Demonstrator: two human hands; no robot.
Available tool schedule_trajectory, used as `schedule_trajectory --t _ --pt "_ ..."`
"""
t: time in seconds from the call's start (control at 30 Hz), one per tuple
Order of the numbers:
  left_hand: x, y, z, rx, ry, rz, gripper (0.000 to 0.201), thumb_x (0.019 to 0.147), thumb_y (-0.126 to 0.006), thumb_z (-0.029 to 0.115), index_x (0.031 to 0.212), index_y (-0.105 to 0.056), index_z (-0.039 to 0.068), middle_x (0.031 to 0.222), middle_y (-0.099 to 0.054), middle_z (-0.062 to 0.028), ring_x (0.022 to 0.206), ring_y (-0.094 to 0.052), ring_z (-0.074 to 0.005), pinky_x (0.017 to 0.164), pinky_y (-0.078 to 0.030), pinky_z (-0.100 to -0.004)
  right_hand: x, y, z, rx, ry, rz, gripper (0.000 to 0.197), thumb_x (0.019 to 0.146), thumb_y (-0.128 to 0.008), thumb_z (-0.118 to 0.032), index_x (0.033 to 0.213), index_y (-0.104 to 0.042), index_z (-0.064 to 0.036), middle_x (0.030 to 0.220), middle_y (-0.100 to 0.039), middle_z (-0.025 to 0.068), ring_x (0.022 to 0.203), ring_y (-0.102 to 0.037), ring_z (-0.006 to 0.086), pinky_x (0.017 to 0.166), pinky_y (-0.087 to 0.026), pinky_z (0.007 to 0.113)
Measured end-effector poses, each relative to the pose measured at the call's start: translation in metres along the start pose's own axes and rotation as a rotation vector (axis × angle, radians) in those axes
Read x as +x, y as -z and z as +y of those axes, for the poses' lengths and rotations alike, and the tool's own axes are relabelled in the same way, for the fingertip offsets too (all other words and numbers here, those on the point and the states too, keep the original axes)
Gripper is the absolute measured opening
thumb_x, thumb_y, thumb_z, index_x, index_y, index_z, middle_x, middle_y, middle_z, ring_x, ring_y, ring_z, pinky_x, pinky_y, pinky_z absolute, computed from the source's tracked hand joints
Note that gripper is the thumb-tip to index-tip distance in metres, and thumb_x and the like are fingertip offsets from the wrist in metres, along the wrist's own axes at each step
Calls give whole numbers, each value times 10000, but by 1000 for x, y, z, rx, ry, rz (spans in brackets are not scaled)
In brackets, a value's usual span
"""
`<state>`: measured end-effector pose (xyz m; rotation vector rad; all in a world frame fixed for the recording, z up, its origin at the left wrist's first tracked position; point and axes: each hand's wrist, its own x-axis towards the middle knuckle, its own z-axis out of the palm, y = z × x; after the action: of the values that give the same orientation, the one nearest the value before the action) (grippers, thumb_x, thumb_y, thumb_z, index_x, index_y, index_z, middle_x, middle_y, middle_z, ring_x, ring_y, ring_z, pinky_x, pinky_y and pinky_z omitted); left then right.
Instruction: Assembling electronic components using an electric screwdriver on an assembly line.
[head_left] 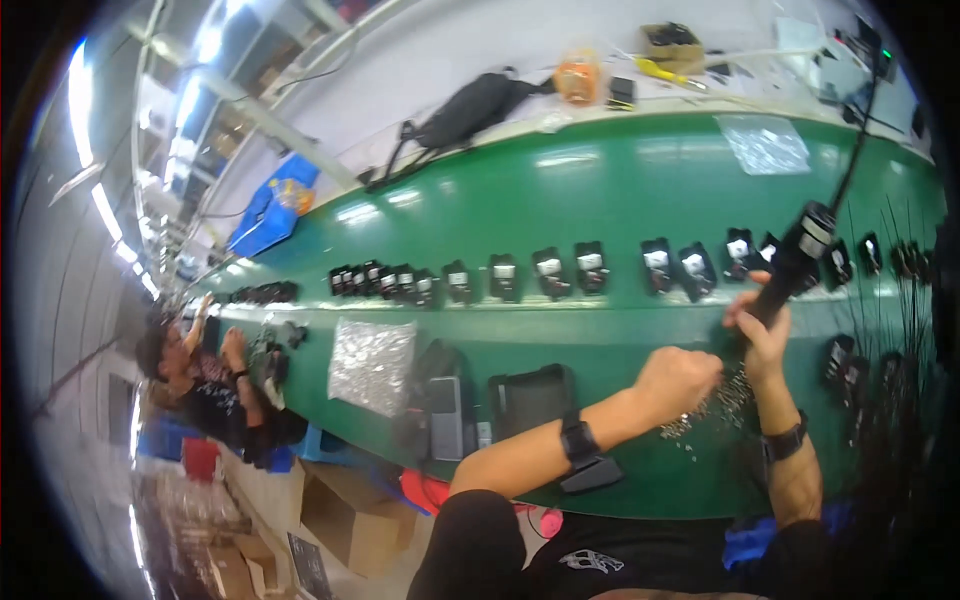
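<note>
Electric screwdriver [790, 265] in right hand's grip [764, 335]; left grip [680, 384] curled closed, contents hidden; open tabletop [480, 205] along far edge.

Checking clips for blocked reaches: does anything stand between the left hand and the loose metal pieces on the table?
Nothing visible does. The left hand is close beside the loose metal pieces on the green table, contact unclear; the right hand, gripping the black screwdriver, is beyond them.

Corded electric screwdriver [798, 250]: black, cylindrical, pale-labelled; tilted, corded end uppermost, above the right-hand portion of the table [480, 210]. Screws [735, 395]: small, metallic, loose; scattered on the table toward its front edge.
</note>
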<state>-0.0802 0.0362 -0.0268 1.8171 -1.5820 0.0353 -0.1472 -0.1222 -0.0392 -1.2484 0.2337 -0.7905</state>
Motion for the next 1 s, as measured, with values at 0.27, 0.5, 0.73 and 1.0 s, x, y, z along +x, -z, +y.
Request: schedule_trajectory --t 0.27,0.5,0.73,1.0 --pt "10 18 8 1 52 3 236 815 -709 256 749 -582 67 688 -631 -83 600 -629 -281 530 -494 -387 7 -5 -11 -171 -246 -192 350 750 -734 -47 1062 -581 -15 701 -631 10 616 -604 90 573 -493 253" --pt "12 24 14 -590 537 180 96 820 -739 38 872 -675 -11 779 -683 -34 689 -618 -69 609 -489 -220 1 -6 -32 -20 -195 -204 278 830 -689 -99 1047 -555 12 653 -573 1 519 -526 70 482 -417 236" --pt "15 28 4 -1239 873 248 184 889 -694 134 952 -662 -36 817 -696 -117 629 -652 -149 528 -460 -234 0 -20 -75 -38 197 -125 638 827 -647 -335 1278 -399 41 778 -611 119 705 -613 193 659 -500 315" --pt "17 31 3 -1356 949 144 253 963 -596 277 867 -599 44 683 -621 -40 519 -561 -112 479 -420 -226 0 -58 -123 225 359 -5 565 836 -583 -34 1335 -318 -37 782 -521 79 621 -561 169 605 -498 329"
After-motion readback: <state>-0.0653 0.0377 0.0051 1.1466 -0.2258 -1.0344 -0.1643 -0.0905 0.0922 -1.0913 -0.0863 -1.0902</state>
